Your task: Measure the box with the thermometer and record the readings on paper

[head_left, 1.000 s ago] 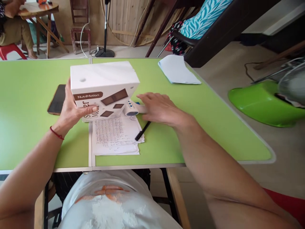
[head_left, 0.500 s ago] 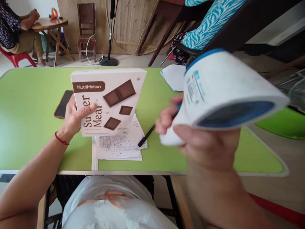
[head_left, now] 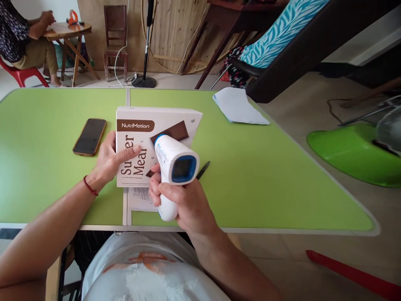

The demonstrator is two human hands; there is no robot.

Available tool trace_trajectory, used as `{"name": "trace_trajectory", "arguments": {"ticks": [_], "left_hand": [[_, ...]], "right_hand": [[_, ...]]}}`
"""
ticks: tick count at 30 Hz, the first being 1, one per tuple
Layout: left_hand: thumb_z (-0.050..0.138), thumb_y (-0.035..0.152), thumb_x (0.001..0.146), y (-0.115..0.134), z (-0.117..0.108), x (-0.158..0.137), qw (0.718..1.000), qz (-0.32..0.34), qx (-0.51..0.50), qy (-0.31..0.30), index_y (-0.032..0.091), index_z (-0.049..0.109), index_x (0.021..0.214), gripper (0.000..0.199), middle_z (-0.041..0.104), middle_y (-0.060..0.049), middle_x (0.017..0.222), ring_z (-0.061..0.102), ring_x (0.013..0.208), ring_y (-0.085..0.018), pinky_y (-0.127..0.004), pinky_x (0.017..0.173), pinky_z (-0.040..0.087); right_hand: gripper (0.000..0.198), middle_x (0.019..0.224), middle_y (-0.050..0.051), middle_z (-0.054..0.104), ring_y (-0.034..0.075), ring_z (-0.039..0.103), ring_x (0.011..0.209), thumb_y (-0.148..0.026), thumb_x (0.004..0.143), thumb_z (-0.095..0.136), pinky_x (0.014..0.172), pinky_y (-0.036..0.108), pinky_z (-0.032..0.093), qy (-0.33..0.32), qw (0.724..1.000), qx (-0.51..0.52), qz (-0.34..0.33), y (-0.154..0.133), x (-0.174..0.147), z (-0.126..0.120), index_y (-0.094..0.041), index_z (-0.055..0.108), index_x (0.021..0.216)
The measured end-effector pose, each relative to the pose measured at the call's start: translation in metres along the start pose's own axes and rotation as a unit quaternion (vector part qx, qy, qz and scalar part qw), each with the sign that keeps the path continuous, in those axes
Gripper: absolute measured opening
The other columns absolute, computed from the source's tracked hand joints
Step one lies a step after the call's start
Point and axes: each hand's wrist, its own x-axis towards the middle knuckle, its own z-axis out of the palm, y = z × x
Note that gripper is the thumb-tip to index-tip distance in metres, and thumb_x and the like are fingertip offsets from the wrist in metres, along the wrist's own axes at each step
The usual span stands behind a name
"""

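My left hand (head_left: 114, 156) grips the left side of a white and brown NutriMotion box (head_left: 134, 115), thumb across its front. The box is held up over the green table, its printed face toward me. My right hand (head_left: 184, 200) is wrapped round the handle of a white and blue infrared thermometer (head_left: 175, 152). Its dark screen faces me, and its front end is at the box's printed face, covering part of it; whether they touch I cannot tell. Beneath the box lie handwritten sheets (head_left: 140, 200), mostly hidden. A black pen (head_left: 203, 169) shows partly behind the thermometer.
On the green table (head_left: 266, 179), a phone (head_left: 89, 137) lies left of the box and folded white paper (head_left: 238, 106) lies at the far edge. Beyond stand a microphone stand (head_left: 145, 58), a wooden chair (head_left: 115, 37) and a seated person (head_left: 28, 39). A green chair (head_left: 351, 154) is at right.
My right hand has brought the thermometer down, left and away from me to the front of the box. The box has shifted slightly right and lower in my left hand.
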Motion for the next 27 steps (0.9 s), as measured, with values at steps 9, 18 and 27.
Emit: {"name": "trace_trajectory", "arguments": {"ticks": [9, 18, 27], "left_hand": [[0.09, 0.045, 0.062, 0.0022, 0.0006, 0.0011, 0.999, -0.023, -0.032, -0.008, 0.017, 0.062, 0.105, 0.058, 0.072, -0.009, 0.103, 0.071, 0.085, -0.024, -0.035, 0.069, 0.062], [0.091, 0.046, 0.061, 0.0058, 0.0028, 0.0001, 0.999, -0.018, -0.03, -0.007, 0.018, 0.061, 0.101, 0.057, 0.07, -0.006, 0.094, 0.068, 0.078, -0.02, -0.032, 0.065, 0.058], [0.091, 0.046, 0.06, 0.0052, 0.0021, 0.0009, 1.0, -0.016, -0.025, -0.005, 0.017, 0.06, 0.1, 0.058, 0.07, -0.006, 0.096, 0.068, 0.08, -0.021, -0.034, 0.066, 0.057]], "right_hand": [[0.016, 0.058, -0.005, 0.056, 0.009, 0.048, 0.051, -0.025, 0.076, 0.069, 0.052, 0.026, 0.041, 0.006, 1.0, 0.019, 0.001, 0.0024, 0.0027, 0.0044, -0.02, 0.057, 0.068], [0.011, 0.059, -0.006, 0.058, 0.01, 0.049, 0.052, -0.021, 0.074, 0.07, 0.054, 0.028, 0.042, 0.007, 1.0, 0.018, -0.005, 0.0046, 0.0029, 0.0036, -0.02, 0.059, 0.074], [0.013, 0.058, -0.006, 0.057, 0.01, 0.049, 0.051, -0.026, 0.076, 0.069, 0.052, 0.028, 0.04, 0.009, 1.0, 0.025, 0.001, 0.004, 0.0022, 0.0053, -0.021, 0.058, 0.072]]}}
